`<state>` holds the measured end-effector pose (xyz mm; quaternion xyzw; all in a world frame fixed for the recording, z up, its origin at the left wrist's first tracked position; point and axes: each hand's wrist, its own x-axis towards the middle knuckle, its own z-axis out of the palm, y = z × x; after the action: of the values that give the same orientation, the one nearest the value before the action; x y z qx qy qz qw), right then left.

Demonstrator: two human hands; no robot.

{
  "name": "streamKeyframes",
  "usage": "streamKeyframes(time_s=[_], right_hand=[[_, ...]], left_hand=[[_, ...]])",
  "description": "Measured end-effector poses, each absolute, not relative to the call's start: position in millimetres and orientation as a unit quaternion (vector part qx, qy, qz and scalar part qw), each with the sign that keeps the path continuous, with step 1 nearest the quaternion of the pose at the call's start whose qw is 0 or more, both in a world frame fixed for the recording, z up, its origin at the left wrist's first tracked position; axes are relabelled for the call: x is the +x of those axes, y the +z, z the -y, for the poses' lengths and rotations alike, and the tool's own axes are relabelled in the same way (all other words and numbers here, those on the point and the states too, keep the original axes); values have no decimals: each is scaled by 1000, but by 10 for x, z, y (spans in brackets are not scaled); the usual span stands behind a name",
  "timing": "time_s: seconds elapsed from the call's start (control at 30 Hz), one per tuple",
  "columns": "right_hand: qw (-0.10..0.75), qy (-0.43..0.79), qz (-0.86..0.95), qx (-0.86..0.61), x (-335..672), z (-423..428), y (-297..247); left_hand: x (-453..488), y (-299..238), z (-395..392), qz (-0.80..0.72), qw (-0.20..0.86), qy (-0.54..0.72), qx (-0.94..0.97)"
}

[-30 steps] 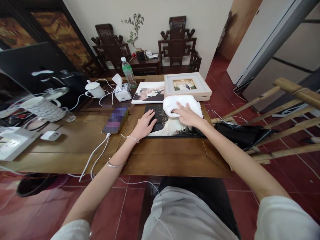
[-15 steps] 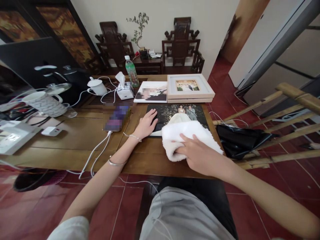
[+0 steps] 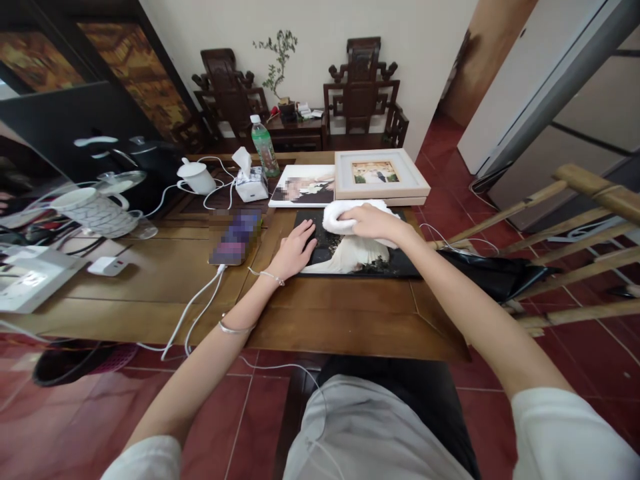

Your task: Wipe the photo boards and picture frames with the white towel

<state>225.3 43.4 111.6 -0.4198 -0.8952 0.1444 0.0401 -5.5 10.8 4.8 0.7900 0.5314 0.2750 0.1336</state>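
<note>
A dark wedding photo panel (image 3: 400,265) lies flat on the wooden table (image 3: 330,313). On its left edge rests my left hand (image 3: 296,248), fingers stretched out and spread. My right hand (image 3: 367,221) grips a fluffy white cloth (image 3: 333,217) bunched over the far part of the panel. The cloth and hand hide the upper part of the picture; the pale dress in its lower part shows. Just beyond the panel lie a white-edged photo panel (image 3: 305,185) and a framed photo (image 3: 376,175) stacked on another flat frame.
A phone (image 3: 234,239) with a white cable lies left of my left hand. Farther left stand a tissue box (image 3: 251,185), a green-labelled bottle (image 3: 265,145), a lidded white cup (image 3: 196,177), a patterned mug (image 3: 93,210) and a power strip (image 3: 37,277). A bamboo chair (image 3: 590,220) stands at the right.
My right hand has moved away from me with the cloth, from the panel's near right edge to its far part. The dress in the picture is now uncovered. My left hand stays in place.
</note>
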Motion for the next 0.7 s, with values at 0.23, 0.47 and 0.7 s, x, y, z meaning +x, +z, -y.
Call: streamKeyframes(time_s=[0.23,0.47,0.7], right_hand=[[47,84,890,-446,2161,-380,806],[3,58,903,-425,2255,360,684],[-29,124,912,-389,2377,1106,891]], left_hand=[[-49,51,-110,-536,136,270,788],[-41,32,-111,-536,133,273,788],[-41,42,-115,-534,128,270,791]])
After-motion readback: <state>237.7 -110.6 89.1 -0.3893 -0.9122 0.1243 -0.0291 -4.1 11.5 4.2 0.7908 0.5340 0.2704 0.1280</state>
